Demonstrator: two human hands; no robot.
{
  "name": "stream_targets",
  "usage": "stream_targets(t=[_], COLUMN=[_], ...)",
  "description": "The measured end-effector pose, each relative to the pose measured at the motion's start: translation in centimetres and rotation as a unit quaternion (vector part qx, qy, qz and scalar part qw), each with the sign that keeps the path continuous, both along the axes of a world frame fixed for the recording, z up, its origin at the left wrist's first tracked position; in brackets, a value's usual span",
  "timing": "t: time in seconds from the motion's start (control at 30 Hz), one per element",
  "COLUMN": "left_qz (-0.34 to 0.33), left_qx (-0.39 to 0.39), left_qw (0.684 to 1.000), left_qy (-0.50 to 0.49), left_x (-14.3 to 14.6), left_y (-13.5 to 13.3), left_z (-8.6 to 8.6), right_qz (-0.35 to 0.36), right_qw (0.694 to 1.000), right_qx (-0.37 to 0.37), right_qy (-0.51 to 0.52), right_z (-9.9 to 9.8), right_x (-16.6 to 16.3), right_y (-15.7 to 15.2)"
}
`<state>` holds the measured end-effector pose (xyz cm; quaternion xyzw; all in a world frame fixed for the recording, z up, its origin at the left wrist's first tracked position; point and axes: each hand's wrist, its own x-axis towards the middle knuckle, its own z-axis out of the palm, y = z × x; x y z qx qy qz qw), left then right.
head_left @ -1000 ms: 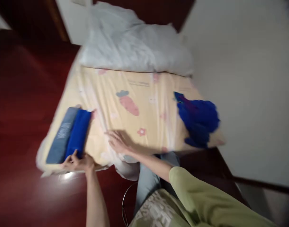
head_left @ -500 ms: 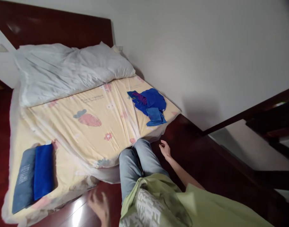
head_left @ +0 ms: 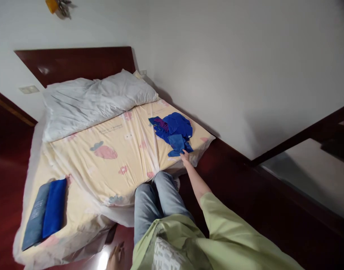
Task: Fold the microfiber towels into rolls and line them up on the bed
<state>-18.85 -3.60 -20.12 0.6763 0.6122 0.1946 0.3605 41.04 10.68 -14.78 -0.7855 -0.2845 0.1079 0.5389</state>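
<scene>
A heap of crumpled blue cloths (head_left: 173, 131) lies near the right edge of a yellow carrot-print mattress (head_left: 115, 157). My right hand (head_left: 185, 157) reaches out to the heap and its fingertips touch the lowest blue cloth; the fingers look stretched out. My left hand (head_left: 116, 258) hangs low by my side at the bottom edge, fingers loosely apart, holding nothing. Two folded cloths, one grey-blue (head_left: 33, 217) and one bright blue (head_left: 54, 208), lie side by side at the mattress's left corner.
A white duvet (head_left: 93, 99) is bunched at the head of the bed against a dark wooden headboard (head_left: 76, 63). A white wall runs along the right. My knees in jeans (head_left: 155, 198) press against the mattress edge. Dark red floor surrounds the bed.
My left hand let go of the folded bright blue cloth and dropped to my side. My right hand left the mattress middle, swung right, and now touches the blue heap. My view turned right.
</scene>
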Motion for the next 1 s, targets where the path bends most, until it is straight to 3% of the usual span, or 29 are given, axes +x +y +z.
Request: stream_targets(t=[0.1,0.23,0.37,0.5,0.6,0.77,1.0], left_qz=[-0.005,-0.019,-0.043,-0.024,0.008,0.021,0.056], left_qx=[0.056,0.087,0.132,0.178,0.19,0.11,0.065], left_qw=[0.998,0.995,0.985,0.97,0.961,0.966,0.953], left_qy=[0.005,-0.045,-0.105,-0.162,-0.199,-0.235,-0.291], left_x=[3.3,9.1,14.2,17.2,18.0,17.1,15.2], left_y=[1.1,2.2,3.6,5.4,6.2,5.3,1.2], left_z=[2.4,5.5,8.7,11.8,13.4,14.4,16.0], right_qz=[0.012,0.135,0.261,0.37,0.439,0.503,0.46], right_qw=[1.0,0.987,0.952,0.907,0.875,0.835,0.858], right_qx=[0.006,0.069,0.136,0.181,0.197,0.225,0.225], right_qy=[0.01,-0.045,-0.09,-0.088,-0.048,-0.006,0.031], right_z=[0.8,2.5,5.3,8.5,10.5,12.6,14.0], right_x=[-1.7,-7.0,-13.7,-20.8,-25.6,-30.3,-31.9], right_y=[0.2,-0.4,-2.2,-5.0,-7.4,-9.8,-10.0])
